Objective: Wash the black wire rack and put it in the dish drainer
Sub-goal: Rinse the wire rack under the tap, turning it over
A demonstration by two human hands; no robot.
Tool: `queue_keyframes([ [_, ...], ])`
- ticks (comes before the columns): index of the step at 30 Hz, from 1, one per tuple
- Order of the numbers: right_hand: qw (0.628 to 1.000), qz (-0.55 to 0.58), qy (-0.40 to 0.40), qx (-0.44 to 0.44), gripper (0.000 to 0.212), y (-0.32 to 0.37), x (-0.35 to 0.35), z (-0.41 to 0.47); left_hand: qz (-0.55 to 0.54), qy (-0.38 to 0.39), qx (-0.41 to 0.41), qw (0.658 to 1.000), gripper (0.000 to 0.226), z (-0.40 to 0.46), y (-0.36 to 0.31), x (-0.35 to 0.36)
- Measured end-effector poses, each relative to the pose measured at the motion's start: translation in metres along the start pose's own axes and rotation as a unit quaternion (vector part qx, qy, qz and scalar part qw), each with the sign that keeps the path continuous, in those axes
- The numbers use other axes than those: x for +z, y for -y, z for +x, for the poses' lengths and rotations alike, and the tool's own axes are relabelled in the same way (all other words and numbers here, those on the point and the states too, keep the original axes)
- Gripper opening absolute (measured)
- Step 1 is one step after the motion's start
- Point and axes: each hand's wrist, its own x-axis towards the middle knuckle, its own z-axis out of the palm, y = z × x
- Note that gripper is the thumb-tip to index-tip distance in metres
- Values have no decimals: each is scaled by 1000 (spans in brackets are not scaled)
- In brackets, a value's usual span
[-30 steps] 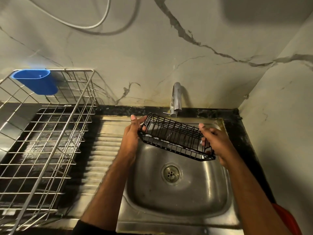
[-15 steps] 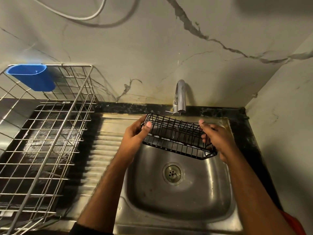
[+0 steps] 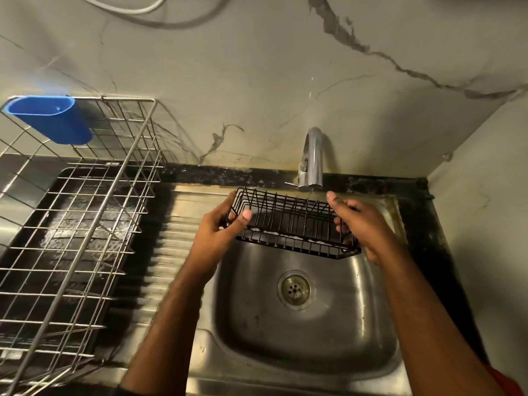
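Note:
The black wire rack (image 3: pixel 288 225) hangs over the back of the steel sink (image 3: pixel 308 324), just below the tap's spout. White suds lie along its bottom wires. My left hand (image 3: pixel 220 232) grips its left end, thumb over the front wires. My right hand (image 3: pixel 363 228) holds its right end, fingers curled around the side. The dish drainer (image 3: pixel 74 224), a large silver wire basket, stands at the left on a dark tray.
A chrome tap (image 3: pixel 311 161) rises from the black counter strip behind the sink. A blue plastic cup holder (image 3: pixel 48 118) hangs on the drainer's back left corner. A ribbed steel draining board (image 3: pixel 177 252) lies between drainer and sink. Walls close in behind and on the right.
Both hands have tipped the rack from a slant to nearly level and shifted it slightly back under the tap. The grip on both ends is the same.

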Motion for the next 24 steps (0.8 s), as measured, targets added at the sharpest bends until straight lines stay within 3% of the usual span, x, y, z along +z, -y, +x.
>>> queue_keyframes([
  [5,999,-36,19,-17,50,5,8,7,51,31,10,998,80,-1,-2,-15],
  [7,998,-33,40,-20,54,7,13,9,58,22,17,998,78,-1,-3,-21],
  [14,999,-36,34,15,100,12,23,23,52,-11,19,998,80,-5,-5,-25],
  [24,999,13,28,30,67,19,15,14,27,-19,7,999,81,-5,1,-25],
])
